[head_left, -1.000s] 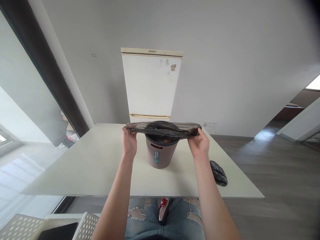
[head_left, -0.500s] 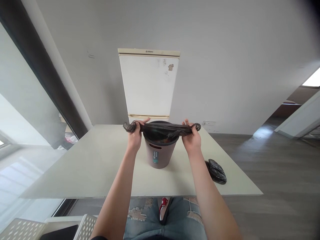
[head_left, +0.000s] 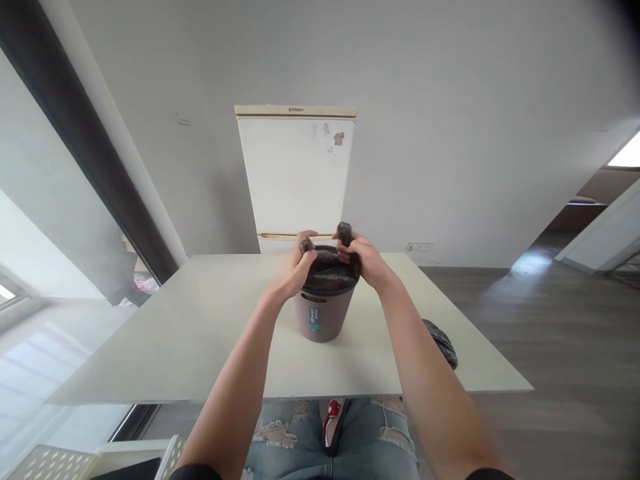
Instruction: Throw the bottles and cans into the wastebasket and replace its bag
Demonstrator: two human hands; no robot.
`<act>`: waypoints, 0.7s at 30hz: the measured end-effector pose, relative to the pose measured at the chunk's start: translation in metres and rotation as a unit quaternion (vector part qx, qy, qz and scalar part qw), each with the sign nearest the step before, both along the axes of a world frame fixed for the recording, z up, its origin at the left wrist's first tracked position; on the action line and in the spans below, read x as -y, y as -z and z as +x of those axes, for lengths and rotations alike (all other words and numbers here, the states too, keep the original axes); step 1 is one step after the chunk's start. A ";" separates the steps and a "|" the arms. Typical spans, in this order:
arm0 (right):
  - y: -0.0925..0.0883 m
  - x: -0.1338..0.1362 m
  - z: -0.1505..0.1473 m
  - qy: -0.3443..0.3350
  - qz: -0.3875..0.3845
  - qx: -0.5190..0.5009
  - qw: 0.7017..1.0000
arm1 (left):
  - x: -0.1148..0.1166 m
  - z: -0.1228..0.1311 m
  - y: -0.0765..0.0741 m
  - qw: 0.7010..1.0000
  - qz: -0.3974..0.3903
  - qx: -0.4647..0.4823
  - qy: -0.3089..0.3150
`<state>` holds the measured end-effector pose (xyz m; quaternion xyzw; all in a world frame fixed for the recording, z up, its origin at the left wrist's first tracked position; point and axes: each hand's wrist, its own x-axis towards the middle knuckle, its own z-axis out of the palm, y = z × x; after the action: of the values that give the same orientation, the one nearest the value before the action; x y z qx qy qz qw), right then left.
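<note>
A greyish-mauve trash can (head_left: pixel 324 319) with a dark rim and a blue-green label stands upright on the pale table. Inside its mouth lies a black garbage bag (head_left: pixel 331 276), whose gathered ends rise above the rim. My left hand (head_left: pixel 296 265) grips one bunched end at the can's left side. On the right, my right hand (head_left: pixel 364 259) is closed round the other end, and a twisted tip sticks up from the fist. What lies deeper in the can is hidden by the bag.
A folded black plastic bundle (head_left: pixel 442 344) lies on the table (head_left: pixel 225 327) near its right edge, partly behind my right forearm. A white refrigerator (head_left: pixel 297 173) stands beyond the table against the grey wall. White perforated baskets (head_left: pixel 60 461) sit at the lower left.
Both hands have come inward from a wide stretch, so the bag is no longer pulled taut across the can. Its right end now points upward.
</note>
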<state>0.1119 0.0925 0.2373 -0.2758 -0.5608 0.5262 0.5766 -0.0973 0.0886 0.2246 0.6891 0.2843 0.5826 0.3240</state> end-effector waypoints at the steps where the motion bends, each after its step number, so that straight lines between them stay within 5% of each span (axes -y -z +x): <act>1: -0.003 0.000 -0.003 0.006 0.001 0.029 1.000 | 0.003 0.003 -0.003 1.000 0.005 -0.012 0.018; 5: -0.009 0.002 -0.011 0.041 0.050 0.120 0.991 | 0.007 0.015 -0.011 0.998 -0.023 0.034 0.054; 11: -0.008 0.006 -0.025 -0.010 0.054 0.057 0.997 | -0.002 0.028 -0.015 0.996 -0.052 0.070 0.025; 15: -0.008 0.007 -0.032 0.019 0.029 0.048 0.998 | -0.005 0.028 -0.016 0.974 -0.146 0.143 0.102; 21: -0.011 0.011 -0.037 0.028 0.087 0.184 0.979 | -0.003 0.024 -0.014 0.967 -0.195 0.100 0.131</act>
<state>0.0744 0.0818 0.2479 -0.3329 -0.6927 0.3992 0.4999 -0.0729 0.0915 0.2382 0.5822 0.2663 0.5340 0.5522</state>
